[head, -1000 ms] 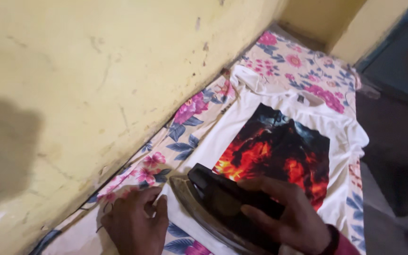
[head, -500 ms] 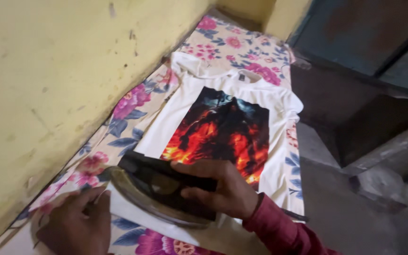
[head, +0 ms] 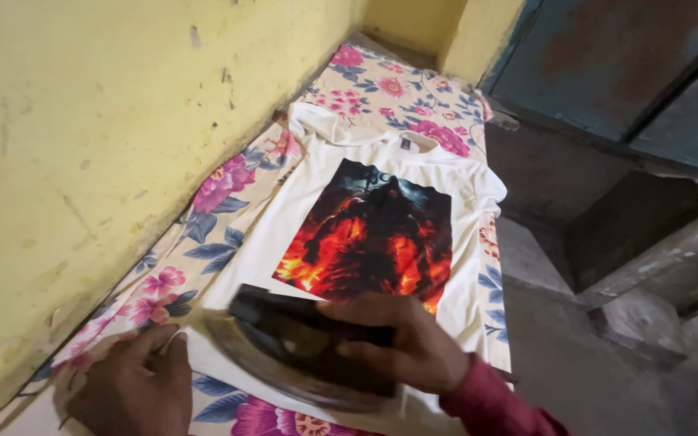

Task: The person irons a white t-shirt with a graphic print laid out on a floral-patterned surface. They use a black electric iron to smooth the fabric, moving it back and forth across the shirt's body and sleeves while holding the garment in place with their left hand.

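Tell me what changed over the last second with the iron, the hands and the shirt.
Little changed. The right hand keeps its grip on the dark iron at the hem of the white T-shirt; any slide is too small to tell apart from the camera's own shift. The left hand still pins the hem. The shirt stays flat on the floral cloth beside the yellow wall.

My right hand (head: 414, 347) grips the handle of a dark iron (head: 300, 347), fingers (head: 365, 352) wrapped over the top, and the iron rests on the bottom hem of a white T-shirt (head: 284, 234) with a fiery red and black print (head: 369, 234). My left hand (head: 135, 387) presses flat on the hem just beside the iron. The shirt lies spread on a floral sheet (head: 381, 85) along the yellow wall (head: 98, 137), its collar toward the far corner.
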